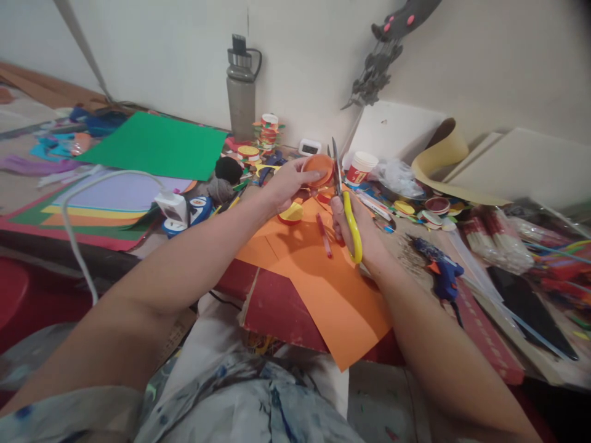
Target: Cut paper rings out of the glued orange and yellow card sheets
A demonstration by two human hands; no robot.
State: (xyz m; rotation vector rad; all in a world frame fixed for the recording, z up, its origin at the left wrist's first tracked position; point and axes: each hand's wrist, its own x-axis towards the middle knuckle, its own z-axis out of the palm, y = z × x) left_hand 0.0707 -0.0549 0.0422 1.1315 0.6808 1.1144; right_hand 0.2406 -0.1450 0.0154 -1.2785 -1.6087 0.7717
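Note:
My left hand (290, 183) is closed on a round orange piece (318, 167), which looks like a paper cup lid or disc, held up above the table. In my right hand (357, 224) are scissors with yellow handles (353, 234). Their blades (337, 161) point upward and stand slightly apart, close to the right edge of the orange piece. Whether they touch it I cannot tell. Under both hands lie orange paper sheets (344, 295), with a red pen (324, 235) on top. A yellow round piece (292, 213) sits below my left hand.
Behind my hands stand a grey water bottle (241, 98) and a red-and-white paper cup (361, 168). Green paper (157, 144) and a power strip with a white plug (173, 208) are on the left. To the right lie a blue glue gun (444, 271) and a black phone-like slab (530, 311).

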